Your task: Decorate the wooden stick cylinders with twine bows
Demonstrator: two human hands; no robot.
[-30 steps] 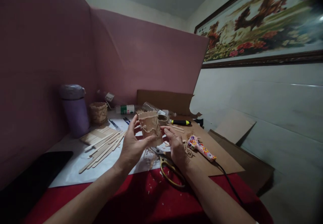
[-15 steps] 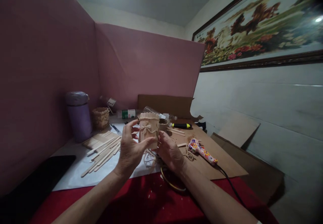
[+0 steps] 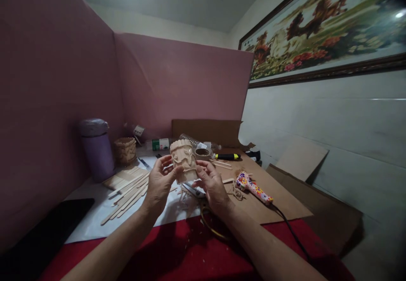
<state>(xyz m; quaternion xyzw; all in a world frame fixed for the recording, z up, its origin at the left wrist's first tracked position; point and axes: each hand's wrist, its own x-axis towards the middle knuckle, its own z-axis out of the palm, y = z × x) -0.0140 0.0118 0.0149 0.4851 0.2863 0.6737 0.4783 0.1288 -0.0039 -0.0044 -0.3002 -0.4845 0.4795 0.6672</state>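
Between my hands, raised above the table, is a small craft-stick cup (image 3: 184, 159) with twine wound round it. It leans to the left, and its scalloped stick tops face up. My left hand (image 3: 161, 184) grips its left side, the thumb across the front. On the lower right side, my right hand (image 3: 214, 184) holds it with thumb and fingers. Scissors (image 3: 194, 190) lie below the cup, partly hidden by my right hand. Loose craft sticks (image 3: 130, 196) are spread on white paper left of my left hand.
A floral glue gun (image 3: 253, 188) with a black cord rests on cardboard at the right. Behind lie a yellow-black cutter (image 3: 227, 156), a tape roll (image 3: 203, 153) and plastic bottles. A decorated pot (image 3: 124, 151) and a purple tumbler (image 3: 97, 152) stand at the left.
The cup has turned and tilted to the left in my hands, showing another part of its side. My right hand has moved up onto its right side. The scissors now show beneath.
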